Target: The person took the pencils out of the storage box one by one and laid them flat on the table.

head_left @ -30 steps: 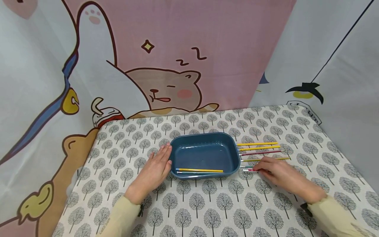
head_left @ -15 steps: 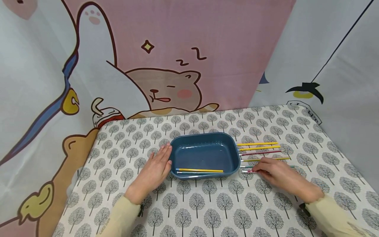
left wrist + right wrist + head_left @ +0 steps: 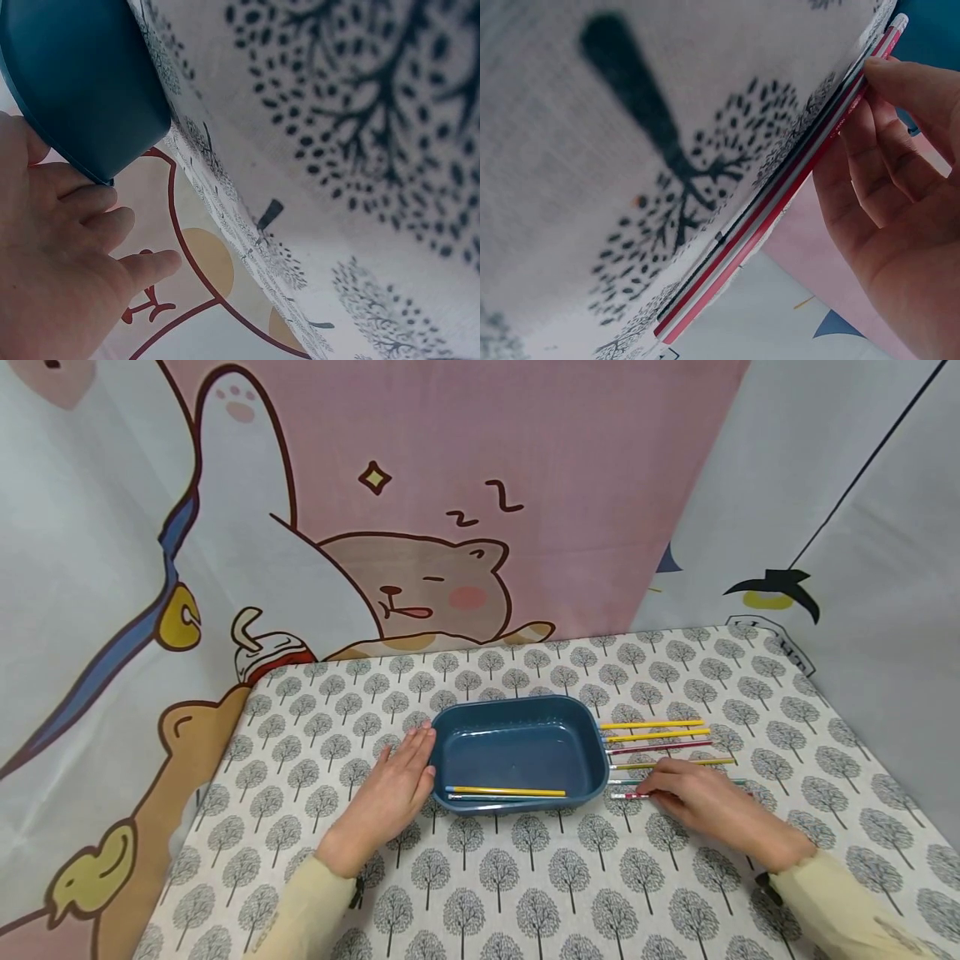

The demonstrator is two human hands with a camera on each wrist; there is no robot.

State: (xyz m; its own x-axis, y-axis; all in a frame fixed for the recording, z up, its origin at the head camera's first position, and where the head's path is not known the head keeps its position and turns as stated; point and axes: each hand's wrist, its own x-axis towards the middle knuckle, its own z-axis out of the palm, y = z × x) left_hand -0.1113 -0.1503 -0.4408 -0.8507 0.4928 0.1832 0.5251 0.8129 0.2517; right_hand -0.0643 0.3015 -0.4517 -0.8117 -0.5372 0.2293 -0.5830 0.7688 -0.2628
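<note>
A dark blue tray (image 3: pixel 517 752) sits mid-table, with a yellow pencil (image 3: pixel 510 792) and a dark pencil (image 3: pixel 495 797) along its near side. My left hand (image 3: pixel 390 789) rests against the tray's left end, its fingers extended; the left wrist view shows them at the tray's rim (image 3: pixel 46 141). To the right of the tray, my right hand (image 3: pixel 701 793) pinches a red-and-white striped pencil (image 3: pixel 780 180) between thumb and fingers, near its white eraser end. That pencil lies low along the cloth, eraser end towards the tray.
Right of the tray, several pencils lie side by side, among them a yellow one (image 3: pixel 652 724), a dark red one (image 3: pixel 667 747) and a green one (image 3: pixel 618 782). The tree-print cloth (image 3: pixel 465 910) covers the table. Printed curtains (image 3: pixel 585 510) hang behind and at both sides.
My right hand has shifted slightly left and towards me with the striped pencil, uncovering more of the green pencil beside it. The left hand and tray have stayed put.
</note>
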